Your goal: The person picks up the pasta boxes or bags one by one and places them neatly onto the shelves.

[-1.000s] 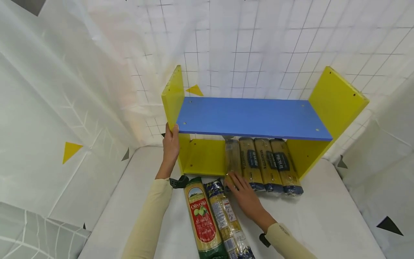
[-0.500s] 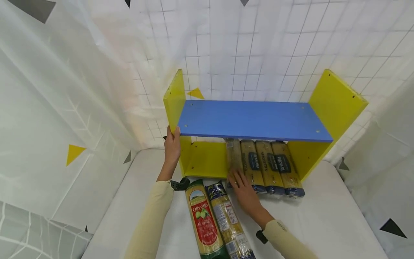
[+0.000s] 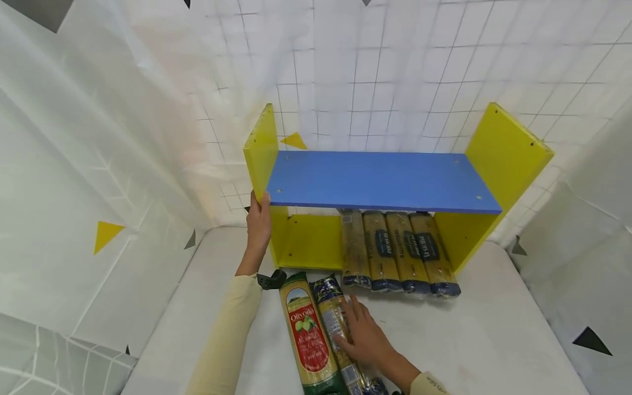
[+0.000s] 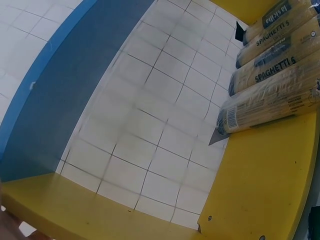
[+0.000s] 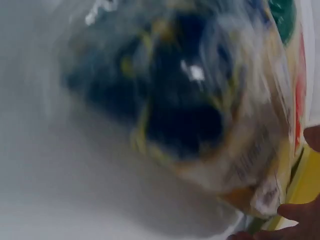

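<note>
My left hand grips the front edge of the yellow side panel of a small shelf, just by its blue board. In the head view my right hand is at the right side of a spaghetti pack with blue ends, thumb and fingers apart over it. The right wrist view shows this pack's blue end blurred and close up. Left of it lies an Olivoilà spaghetti pack with a red label and green ends, flat on the white table.
Several spaghetti packs lie side by side in the shelf's lower compartment, toward the right, their blue ends jutting past the front. Bare yellow bottom board shows left of them. White sheeting hangs around the table.
My right hand has left the front end of the leftmost pack in the shelf and moved down toward the blue-ended pack on the table. The left hand keeps its grip.
</note>
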Action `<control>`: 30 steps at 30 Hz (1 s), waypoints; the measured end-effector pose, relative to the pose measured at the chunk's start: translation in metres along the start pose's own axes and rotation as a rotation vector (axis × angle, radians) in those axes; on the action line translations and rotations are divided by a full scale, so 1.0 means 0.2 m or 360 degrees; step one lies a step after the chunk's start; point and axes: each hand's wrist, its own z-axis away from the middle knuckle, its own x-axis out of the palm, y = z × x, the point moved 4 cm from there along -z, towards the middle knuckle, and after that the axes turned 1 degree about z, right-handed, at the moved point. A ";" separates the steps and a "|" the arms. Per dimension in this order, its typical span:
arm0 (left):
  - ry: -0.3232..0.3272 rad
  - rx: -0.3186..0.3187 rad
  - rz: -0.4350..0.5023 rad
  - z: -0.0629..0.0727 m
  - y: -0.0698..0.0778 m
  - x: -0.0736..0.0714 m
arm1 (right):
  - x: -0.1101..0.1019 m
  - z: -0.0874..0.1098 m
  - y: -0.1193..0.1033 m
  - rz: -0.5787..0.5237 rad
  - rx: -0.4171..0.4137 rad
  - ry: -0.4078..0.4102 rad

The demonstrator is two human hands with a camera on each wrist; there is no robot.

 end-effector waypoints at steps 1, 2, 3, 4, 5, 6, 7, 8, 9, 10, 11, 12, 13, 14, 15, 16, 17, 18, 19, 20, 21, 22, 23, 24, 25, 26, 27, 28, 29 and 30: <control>-0.0006 -0.0007 -0.0006 0.00 0.00 0.00 | 0.02 0.00 0.00 -0.0004 0.0027 -0.0047; -0.0010 -0.0013 -0.0015 0.00 0.00 0.00 | 0.03 0.01 -0.01 0.0000 0.0032 -0.0074; -0.0011 -0.0015 -0.0020 0.00 0.00 0.00 | 0.03 0.01 -0.01 0.0012 0.0034 -0.0093; -0.0008 -0.0017 -0.0024 0.00 0.00 0.00 | 0.04 0.01 -0.02 0.0026 0.0030 -0.0099; 0.0000 -0.0017 -0.0026 0.00 0.00 0.00 | 0.04 0.01 -0.02 0.0038 0.0024 -0.0102; 0.0004 -0.0014 -0.0019 0.00 0.00 -0.01 | 0.04 0.01 -0.02 0.0048 0.0023 -0.0101; 0.0008 -0.0010 -0.0016 0.00 0.00 -0.01 | 0.04 0.01 -0.02 0.0040 0.0023 -0.0096; 0.0008 -0.0006 -0.0011 0.00 0.00 -0.01 | 0.04 0.00 -0.02 0.0041 0.0012 -0.0091; 0.0005 -0.0005 -0.0002 0.00 0.00 -0.01 | 0.04 0.00 -0.02 0.0037 0.0008 -0.0096; 0.0005 -0.0005 0.0000 0.00 0.00 -0.01 | 0.04 -0.01 -0.01 0.0052 -0.0006 -0.0103; -0.0005 -0.0002 0.0006 0.00 0.00 -0.01 | 0.04 -0.01 -0.01 0.0065 -0.0021 -0.0110; -0.0017 -0.0002 0.0008 0.00 0.00 -0.01 | 0.03 -0.02 0.00 0.0078 -0.0041 -0.0111; -0.0026 0.0000 0.0008 0.00 0.00 -0.01 | 0.03 -0.02 0.02 0.0101 -0.0071 -0.0104; -0.0030 0.0005 0.0009 0.00 0.00 -0.01 | 0.02 -0.03 0.03 0.0126 -0.0100 -0.0096; -0.0031 0.0006 0.0009 0.00 0.00 -0.01 | 0.02 -0.03 0.04 0.0155 -0.0128 -0.0088; -0.0032 0.0010 0.0011 0.00 0.00 -0.01 | 0.01 -0.03 0.05 0.0175 -0.0159 -0.0067; -0.0034 0.0014 0.0012 0.00 0.00 0.00 | 0.00 -0.03 0.06 0.0196 -0.0194 -0.0038; -0.0033 0.0017 0.0010 0.00 0.00 0.00 | -0.01 -0.03 0.07 0.0203 -0.0219 -0.0012; -0.0030 0.0021 0.0011 0.00 0.00 0.00 | -0.01 -0.02 0.08 0.0198 -0.0233 0.0011; -0.0031 0.0027 0.0013 0.00 0.00 0.00 | -0.02 -0.02 0.09 0.0186 -0.0242 0.0027; -0.0028 0.0032 0.0008 0.00 0.00 0.00 | -0.02 -0.01 0.09 0.0189 -0.0251 0.0038; -0.0030 0.0036 0.0011 0.00 0.00 0.00 | -0.02 0.00 0.10 0.0156 -0.0239 0.0033; -0.0027 0.0037 0.0012 0.00 0.00 0.00 | -0.02 0.01 0.10 0.0146 -0.0222 0.0015; -0.0025 0.0036 0.0015 0.00 0.00 0.00 | -0.02 0.02 0.10 0.0114 -0.0197 -0.0009; -0.0022 0.0032 0.0018 0.00 0.00 0.00 | -0.02 0.03 0.10 0.0105 -0.0167 -0.0034; -0.0018 0.0030 0.0017 0.00 0.00 0.00 | -0.02 0.04 0.11 0.0117 -0.0135 -0.0057; -0.0015 0.0024 0.0016 0.00 0.00 0.00 | -0.02 0.05 0.11 0.0139 -0.0095 -0.0074; -0.0016 0.0016 0.0020 0.00 0.00 0.00 | -0.02 0.06 0.12 0.0158 -0.0047 -0.0081; -0.0013 0.0011 0.0018 0.00 0.00 0.00 | -0.02 0.07 0.13 0.0210 -0.0007 -0.0077; -0.0011 0.0011 0.0019 0.00 0.00 0.00 | -0.02 0.08 0.13 0.0254 0.0030 -0.0061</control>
